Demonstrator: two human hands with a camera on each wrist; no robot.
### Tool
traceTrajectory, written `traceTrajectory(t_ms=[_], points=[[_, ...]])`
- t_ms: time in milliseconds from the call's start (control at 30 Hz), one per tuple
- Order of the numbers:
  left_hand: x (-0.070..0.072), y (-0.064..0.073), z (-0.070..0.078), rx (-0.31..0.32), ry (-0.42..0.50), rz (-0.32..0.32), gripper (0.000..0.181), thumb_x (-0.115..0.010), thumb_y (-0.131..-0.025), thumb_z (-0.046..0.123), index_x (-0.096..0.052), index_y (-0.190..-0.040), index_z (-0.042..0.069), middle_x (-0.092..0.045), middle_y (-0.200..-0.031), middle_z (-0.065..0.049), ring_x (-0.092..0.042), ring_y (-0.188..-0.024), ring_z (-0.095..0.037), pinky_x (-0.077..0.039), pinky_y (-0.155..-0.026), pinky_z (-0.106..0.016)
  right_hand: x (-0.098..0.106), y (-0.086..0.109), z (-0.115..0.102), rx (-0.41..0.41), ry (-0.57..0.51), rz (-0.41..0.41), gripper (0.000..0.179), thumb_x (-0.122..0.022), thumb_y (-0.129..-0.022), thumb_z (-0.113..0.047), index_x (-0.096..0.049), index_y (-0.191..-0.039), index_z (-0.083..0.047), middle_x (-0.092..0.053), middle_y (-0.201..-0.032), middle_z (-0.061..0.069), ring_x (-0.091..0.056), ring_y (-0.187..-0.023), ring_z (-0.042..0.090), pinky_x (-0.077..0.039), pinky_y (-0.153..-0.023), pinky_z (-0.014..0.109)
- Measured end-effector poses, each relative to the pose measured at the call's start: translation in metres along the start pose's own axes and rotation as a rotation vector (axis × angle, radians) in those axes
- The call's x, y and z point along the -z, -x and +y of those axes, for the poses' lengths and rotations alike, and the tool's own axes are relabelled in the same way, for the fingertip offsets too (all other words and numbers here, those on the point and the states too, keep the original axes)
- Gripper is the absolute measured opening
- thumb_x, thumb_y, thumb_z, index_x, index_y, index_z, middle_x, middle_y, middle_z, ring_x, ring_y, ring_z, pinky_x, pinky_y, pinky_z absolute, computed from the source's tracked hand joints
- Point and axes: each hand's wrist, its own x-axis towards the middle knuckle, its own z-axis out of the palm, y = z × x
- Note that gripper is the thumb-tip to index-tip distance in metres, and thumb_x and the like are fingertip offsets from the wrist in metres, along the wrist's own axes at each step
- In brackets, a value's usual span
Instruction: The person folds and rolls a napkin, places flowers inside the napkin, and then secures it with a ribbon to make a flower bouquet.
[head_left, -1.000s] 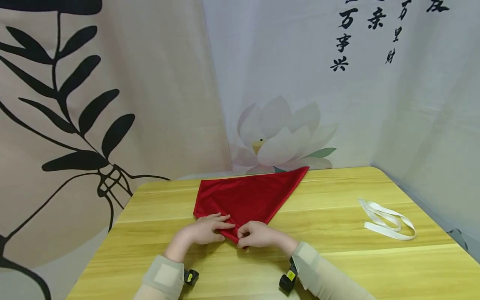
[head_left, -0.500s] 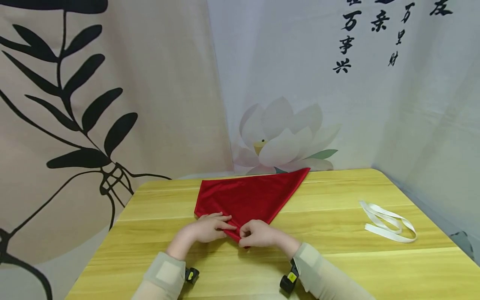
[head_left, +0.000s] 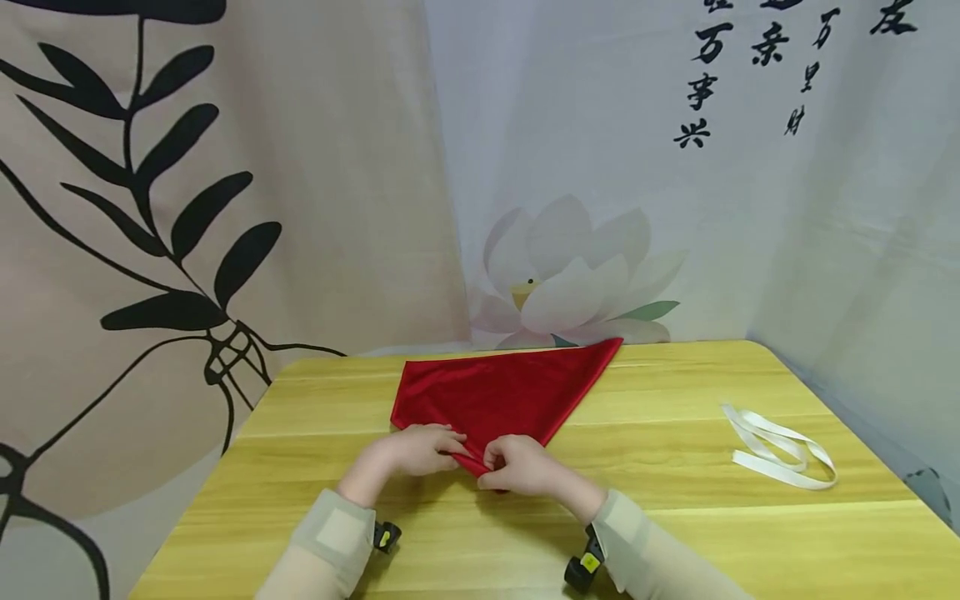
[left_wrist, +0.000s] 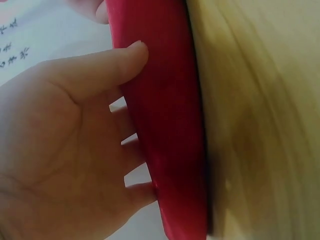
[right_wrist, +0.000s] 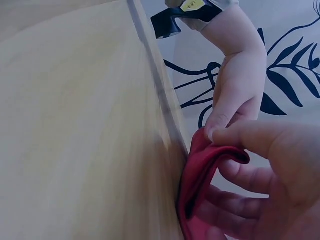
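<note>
red cloth (head_left: 504,390) | near edge pinched, rest beyond left grip (head_left: 417,450), right grip (head_left: 521,465)

Beige sleeves (head_left: 675,562) at seven and five o'clock end in paler cuffs (head_left: 624,533); black wrist devices (head_left: 577,575) bear yellow patches (head_left: 591,563).

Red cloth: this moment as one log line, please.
red cloth: on table | left hand: holds cloth | right hand: pinches cloth | white ribbon: apart

A wood-grain table (head_left: 660,433) is backed by pale drapes (head_left: 360,183) printed with black leaves (head_left: 208,215), a lotus (head_left: 573,287) and dark characters (head_left: 702,91).
</note>
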Motion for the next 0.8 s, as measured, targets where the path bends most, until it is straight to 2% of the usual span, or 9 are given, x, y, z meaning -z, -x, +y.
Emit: traceTrajectory(t_ms=[133,233,300,400,467,600,700,800], points=[[0.005,-0.002,0.002,-0.011,-0.018,-0.013,0.024,-0.061,-0.094,0.022,-0.071,-0.117,0.019,-0.06,-0.129,-0.001,-0.046,-0.128,-0.026,-0.033,-0.105,-0.05,0.002,0.003,0.001,0.007,-0.022,0.0,0.021,-0.075,-0.081,-0.019,-0.06,-0.067,-0.017,-0.056,-0.056,-0.01,-0.05,-0.052,0.004,-0.041,-0.051,0.022],[0.01,-0.003,0.004,-0.017,-0.017,-0.028,0.015,-0.063,-0.093,0.024,-0.073,-0.104,0.023,-0.066,-0.105,0.008,-0.057,-0.103,-0.014,-0.043,-0.091,-0.037,0.002,0.003,0.003,0.016,-0.035,-0.001,0.021,-0.074,-0.082,-0.018,-0.059,-0.067,-0.017,-0.055,-0.055,-0.011,-0.048,-0.051,0.003,-0.04,-0.051,0.02],[0.013,-0.005,0.005,-0.022,0.012,-0.038,0.011,-0.063,-0.093,0.024,-0.074,-0.095,0.022,-0.061,-0.085,0.012,-0.054,-0.083,-0.008,-0.044,-0.077,-0.031,0.003,0.004,0.004,0.024,-0.048,0.003,0.021,-0.073,-0.082,-0.017,-0.059,-0.066,-0.016,-0.054,-0.055,-0.011,-0.047,-0.051,0.003,-0.038,-0.05,0.02],[0.018,-0.009,0.005,-0.034,0.072,-0.058,0.015,-0.064,-0.092,0.024,-0.074,-0.085,0.016,-0.051,-0.067,0.013,-0.043,-0.066,-0.005,-0.037,-0.063,-0.026,0.004,0.004,0.006,0.023,-0.066,0.011,0.019,-0.07,-0.082,-0.016,-0.059,-0.066,-0.016,-0.054,-0.055,-0.01,-0.044,-0.05,0.003,-0.036,-0.049,0.02],[0.02,-0.012,0.004,-0.045,0.098,-0.07,0.02,-0.064,-0.093,0.024,-0.072,-0.082,0.009,-0.046,-0.062,0.012,-0.038,-0.061,-0.004,-0.034,-0.06,-0.024,0.005,0.005,0.008,0.012,-0.085,0.017,0.018,-0.068,-0.082,-0.016,-0.059,-0.066,-0.015,-0.055,-0.055,-0.009,-0.044,-0.05,0.004,-0.035,-0.048,0.021],[0.022,-0.019,0.0,-0.043,0.102,-0.072,0.029,-0.064,-0.093,0.027,-0.068,-0.076,0.003,-0.039,-0.058,0.012,-0.034,-0.057,-0.005,-0.031,-0.057,-0.023,0.006,0.006,0.013,-0.043,-0.169,0.031,0.015,-0.066,-0.083,-0.014,-0.059,-0.07,-0.012,-0.057,-0.057,-0.004,-0.052,-0.05,0.008,-0.047,-0.048,0.024],[0.025,-0.026,-0.001,-0.036,0.104,-0.068,0.033,-0.065,-0.092,0.028,-0.063,-0.069,0.005,-0.036,-0.056,0.011,-0.032,-0.056,-0.005,-0.03,-0.056,-0.022,0.007,0.006,0.016,-0.088,-0.267,0.037,0.012,-0.065,-0.084,-0.012,-0.059,-0.074,-0.009,-0.059,-0.06,0.001,-0.06,-0.052,0.015,-0.054,-0.048,0.033],[0.027,-0.032,-0.002,-0.021,0.098,-0.071,0.036,-0.066,-0.091,0.03,-0.056,-0.062,0.012,-0.035,-0.055,0.01,-0.03,-0.055,-0.005,-0.029,-0.056,-0.022,0.009,0.007,0.019,-0.123,-0.331,0.044,0.01,-0.065,-0.084,-0.011,-0.059,-0.077,-0.007,-0.061,-0.063,0.004,-0.062,-0.053,0.018,-0.054,-0.048,0.036]])
